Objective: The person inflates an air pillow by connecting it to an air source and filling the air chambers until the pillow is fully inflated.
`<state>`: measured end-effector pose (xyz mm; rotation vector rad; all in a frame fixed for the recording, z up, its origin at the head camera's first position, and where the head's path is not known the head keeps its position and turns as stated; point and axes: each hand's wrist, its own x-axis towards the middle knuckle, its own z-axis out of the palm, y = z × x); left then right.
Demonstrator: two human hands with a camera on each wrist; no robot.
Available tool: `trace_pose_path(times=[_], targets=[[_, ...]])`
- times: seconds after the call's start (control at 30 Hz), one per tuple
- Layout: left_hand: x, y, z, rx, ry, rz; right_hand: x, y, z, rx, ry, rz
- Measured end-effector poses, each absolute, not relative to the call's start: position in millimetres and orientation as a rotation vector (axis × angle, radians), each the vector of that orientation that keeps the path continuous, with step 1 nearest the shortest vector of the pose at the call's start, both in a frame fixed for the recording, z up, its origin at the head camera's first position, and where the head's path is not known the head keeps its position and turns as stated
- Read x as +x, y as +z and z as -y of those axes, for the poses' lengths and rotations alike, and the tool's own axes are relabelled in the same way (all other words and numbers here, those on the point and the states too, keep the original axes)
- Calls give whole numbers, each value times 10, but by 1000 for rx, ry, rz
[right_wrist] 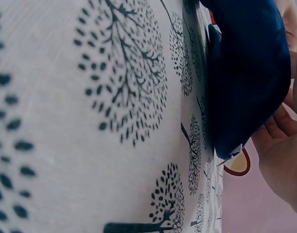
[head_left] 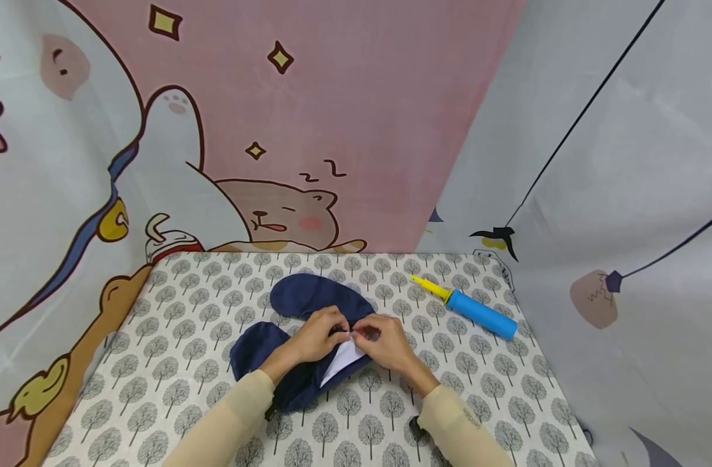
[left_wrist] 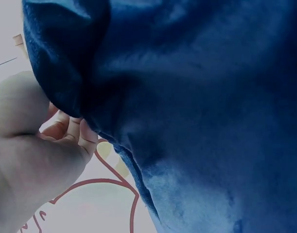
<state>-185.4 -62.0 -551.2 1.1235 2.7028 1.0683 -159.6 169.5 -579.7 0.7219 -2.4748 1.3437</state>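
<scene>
A navy, plush U-shaped neck pillow (head_left: 318, 295) lies on the table in front of me, its two rounded lobes toward the left. A slit along its right part shows white material (head_left: 341, 362) inside. At the upper end of that slit, my left hand (head_left: 316, 336) pinches the pillow's edge between thumb and fingers. Close against it, my right hand (head_left: 386, 340) also pinches there, with the fingertips of both hands nearly meeting. What exactly lies between the fingertips is too small to tell. In the left wrist view the blue fabric (left_wrist: 201, 111) covers the fingertips.
To the right of the pillow lies a blue hand pump (head_left: 481, 314) with a yellow nozzle (head_left: 430, 286). The table wears a white cloth (head_left: 175, 311) printed with grey trees. Cartoon-printed curtains (head_left: 379, 130) stand behind and at both sides.
</scene>
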Motion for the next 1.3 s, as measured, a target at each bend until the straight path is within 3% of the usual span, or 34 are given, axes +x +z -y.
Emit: trace_pose_path(times=[0.93,1.3], targets=[[-1829,-5487,599,1048,1178,-2693,-1587,-5734,-1687,704,1438,2466],[-1803,-5517,602,1032,1175,-2706,-1616,-5663,-1720,477,1776,2593]])
